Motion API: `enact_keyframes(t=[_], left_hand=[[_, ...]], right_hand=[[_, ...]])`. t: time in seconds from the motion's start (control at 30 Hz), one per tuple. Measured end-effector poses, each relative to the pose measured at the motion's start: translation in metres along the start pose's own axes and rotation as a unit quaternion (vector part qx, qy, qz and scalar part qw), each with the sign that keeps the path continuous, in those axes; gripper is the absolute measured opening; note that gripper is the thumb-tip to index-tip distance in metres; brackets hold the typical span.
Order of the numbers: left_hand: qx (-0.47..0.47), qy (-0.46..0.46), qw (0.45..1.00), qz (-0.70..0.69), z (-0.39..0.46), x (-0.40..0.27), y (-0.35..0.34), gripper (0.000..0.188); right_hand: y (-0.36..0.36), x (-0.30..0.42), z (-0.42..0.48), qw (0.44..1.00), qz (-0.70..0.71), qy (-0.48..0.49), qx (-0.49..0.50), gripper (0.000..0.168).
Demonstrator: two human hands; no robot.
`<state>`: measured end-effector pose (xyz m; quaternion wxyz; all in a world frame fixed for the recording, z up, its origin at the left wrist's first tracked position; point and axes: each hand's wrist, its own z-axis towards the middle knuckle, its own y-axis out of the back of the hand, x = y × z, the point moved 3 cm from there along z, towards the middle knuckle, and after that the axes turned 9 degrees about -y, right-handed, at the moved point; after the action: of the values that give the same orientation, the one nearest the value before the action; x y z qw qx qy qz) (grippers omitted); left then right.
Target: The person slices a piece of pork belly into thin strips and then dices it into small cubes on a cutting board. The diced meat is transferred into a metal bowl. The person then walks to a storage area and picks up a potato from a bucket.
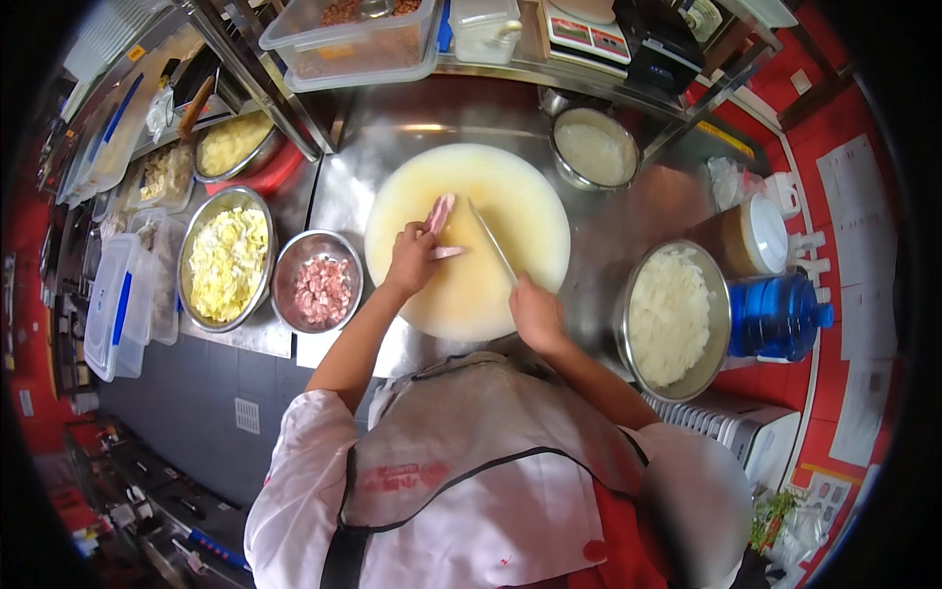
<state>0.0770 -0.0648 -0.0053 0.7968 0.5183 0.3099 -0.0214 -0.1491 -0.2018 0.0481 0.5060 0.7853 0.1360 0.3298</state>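
On a round white cutting board [471, 309], my left hand [413, 259] holds a strip of raw fatty pork [441, 212] that sticks out beyond the fingertips. A second, thinner piece of meat [447, 252] pokes out to the right of the same hand. My right hand [536, 313] grips a kitchen knife [491, 239], its handle hidden in the fist. The blade points away from me and lies apart from the meat, to its right. Left of the board, a steel bowl [281, 283] contains diced raw meat [322, 289].
Chopped cabbage fills a steel bowl [182, 269] at far left. Right of the board stand a bowl of pale pieces [724, 324], a smaller bowl of whitish contents [596, 151] and a blue water bottle [773, 313]. A shelf [526, 70] overhangs the counter's back, bearing a scale [586, 37].
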Motion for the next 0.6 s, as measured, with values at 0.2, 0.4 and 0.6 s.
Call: enact_keyframes(t=[0.2, 0.4, 0.6], left_hand=[[-0.060, 0.125, 0.988, -0.068, -0.046, -0.049, 0.026, 0.028], [-0.049, 0.005, 0.998, 0.039, -0.086, -0.076, 0.007, 0.048], [-0.098, -0.019, 0.995, 0.007, -0.059, -0.048, 0.006, 0.017]], right_hand=[[-0.010, -0.001, 0.004, 0.998, -0.040, 0.051, -0.011, 0.017], [0.020, -0.013, -0.019, 0.994, 0.009, 0.104, 0.023, 0.017], [0.017, -0.029, -0.034, 0.996, -0.026, 0.078, 0.045, 0.020]])
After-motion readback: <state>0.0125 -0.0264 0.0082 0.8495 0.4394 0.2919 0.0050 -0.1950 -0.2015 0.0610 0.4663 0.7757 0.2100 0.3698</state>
